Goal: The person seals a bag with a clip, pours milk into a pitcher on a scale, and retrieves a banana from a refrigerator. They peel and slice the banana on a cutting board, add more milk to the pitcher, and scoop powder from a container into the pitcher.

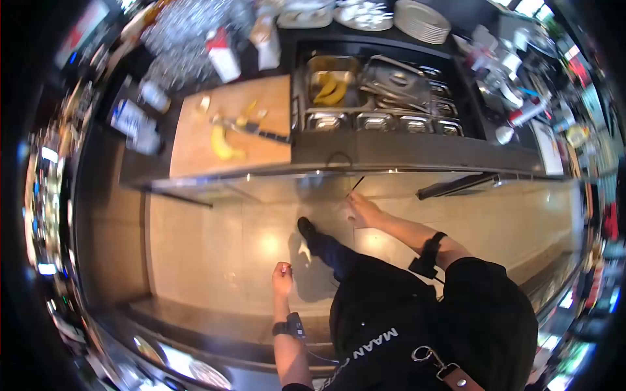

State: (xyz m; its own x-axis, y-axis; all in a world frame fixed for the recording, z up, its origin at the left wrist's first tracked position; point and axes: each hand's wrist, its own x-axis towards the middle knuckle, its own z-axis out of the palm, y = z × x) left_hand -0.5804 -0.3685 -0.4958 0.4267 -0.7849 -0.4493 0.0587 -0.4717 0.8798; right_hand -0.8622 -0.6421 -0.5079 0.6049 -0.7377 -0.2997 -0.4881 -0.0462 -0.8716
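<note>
My left hand (282,280) hangs low over the floor with its fingers curled closed; a small reddish spot shows at the fingertips, and I cannot tell whether it holds anything. My right hand (361,211), somewhat blurred, is below the counter's front edge. Its fingers close on a thin dark stick (357,186) that points up toward the counter. Away from both hands, a knife (257,131) lies across the wooden cutting board (267,98). Beside its blade is a yellow banana (223,144), with small scraps around it.
Steel containers sit in the counter (417,150); one holds yellow bananas (331,91), and a metal lid (401,78) covers others. Cartons (223,58) and glasses stand behind the board, stacked plates (422,23) at the back. Floor (215,254) lies between two counters.
</note>
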